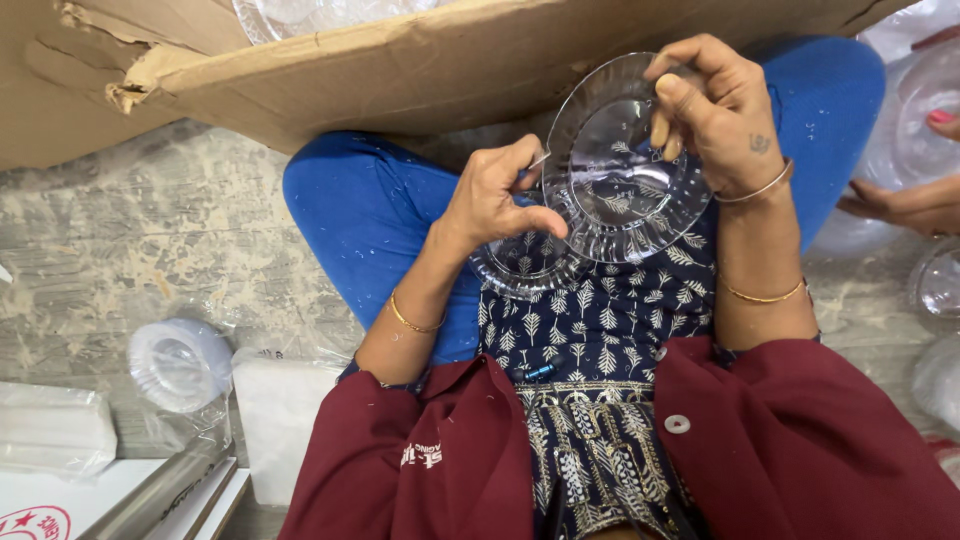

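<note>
Worn, pale-stained floor [150, 240] fills the left side, and a torn cardboard box [420, 70] leans in across the top, just beyond the fingertips. The person sits cross-legged in blue trousers [360, 210], with a dark patterned dress and a maroon jacket nearer the camera.

The right hand [715, 110] grips the upper rim of a clear plastic plate [625, 165], fingers [665, 110] curled over the edge and closed on it, so the plate stands tilted above the lap. The left hand [495, 195] pinches the plate's left rim, thumb bent across the front; between its fingers a thin pale tool seems to touch the rim, too small to tell what it is. Under the left fingers, a second clear plate [525, 270] rests on the lap, partly behind the first.

Left of the left hand and well apart from it, a stack of white plastic bowls in a clear bag [180, 365] lies on the floor beside white packets [280, 410]. Right of the right fingers, another person's hand [900, 205] rests near more clear plates [925, 110].
</note>
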Available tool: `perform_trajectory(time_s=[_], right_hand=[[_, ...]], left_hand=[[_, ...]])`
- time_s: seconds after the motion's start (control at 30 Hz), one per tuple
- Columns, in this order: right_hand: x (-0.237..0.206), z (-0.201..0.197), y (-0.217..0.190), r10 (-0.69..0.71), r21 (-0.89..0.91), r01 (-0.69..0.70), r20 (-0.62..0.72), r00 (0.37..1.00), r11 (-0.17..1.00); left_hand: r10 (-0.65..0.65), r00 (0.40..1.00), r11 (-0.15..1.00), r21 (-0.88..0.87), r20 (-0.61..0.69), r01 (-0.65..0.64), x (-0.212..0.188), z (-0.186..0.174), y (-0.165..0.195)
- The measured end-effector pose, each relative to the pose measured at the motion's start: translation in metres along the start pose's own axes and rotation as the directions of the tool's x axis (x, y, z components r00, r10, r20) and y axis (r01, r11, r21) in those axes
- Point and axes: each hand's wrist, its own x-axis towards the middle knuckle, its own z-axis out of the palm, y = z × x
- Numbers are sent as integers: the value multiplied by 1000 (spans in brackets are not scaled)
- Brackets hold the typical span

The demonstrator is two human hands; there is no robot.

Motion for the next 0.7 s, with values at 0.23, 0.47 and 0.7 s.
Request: perform_trajectory(time_s=[0.23,0.47,0.7], right_hand=[[-2,1,-3,-30,-5,29,-24,999,1000],[-5,4,-3,-2,-41,3,34,999,999],[-3,-5,7,-27,4,27,-23,999,1000]], left_hand=[[104,991,995,4,-84,-104,-4,7,11],[76,983,996,59,-165,-67,-1,1,17],[-18,998,1000,14,-63,19,-6,9,3]])
